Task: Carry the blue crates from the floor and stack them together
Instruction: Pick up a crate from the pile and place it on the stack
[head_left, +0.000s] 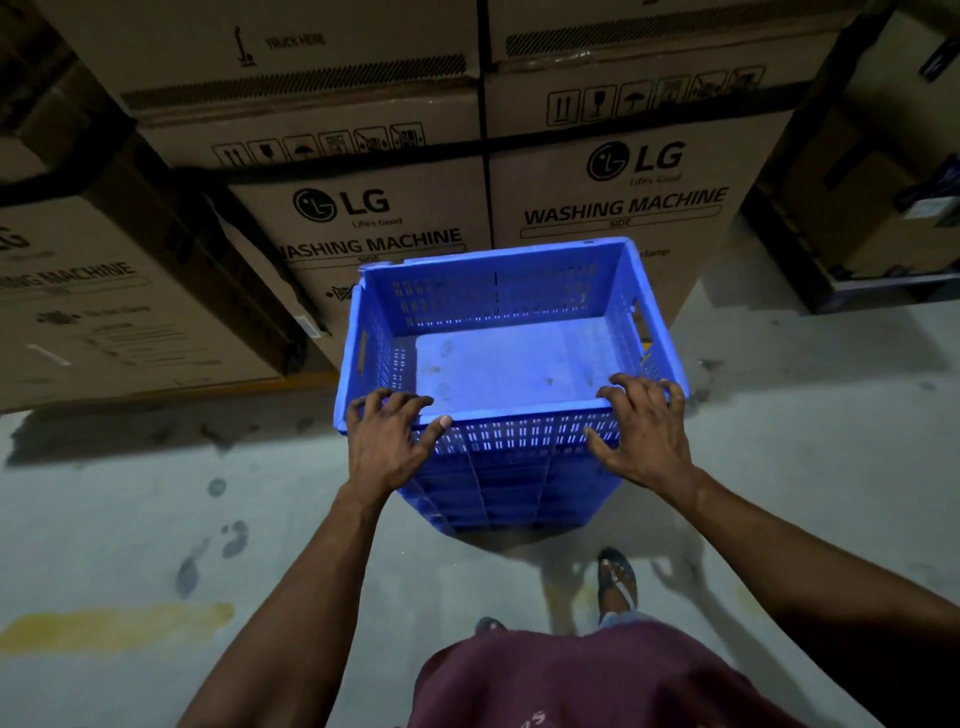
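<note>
Hands: 2, L (387, 441) + R (644, 431), gripping crate stack (509, 332) rim.

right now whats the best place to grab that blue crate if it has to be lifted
By the slot handles in the two short side walls of the blue crate, one hand from each side. The left hand and right hand grip only the near rim; side slots would likely balance it better.

A warehouse or appliance stockroom: tall cardboard cartons (358, 218) printed "LG Washing Machine" (with handling symbols along their tops) stand stacked in rows on a bare concrete floor (130, 519) marked with worn yellow paint, and dark metal shelving (831, 208) at the right holds more boxes.
</note>
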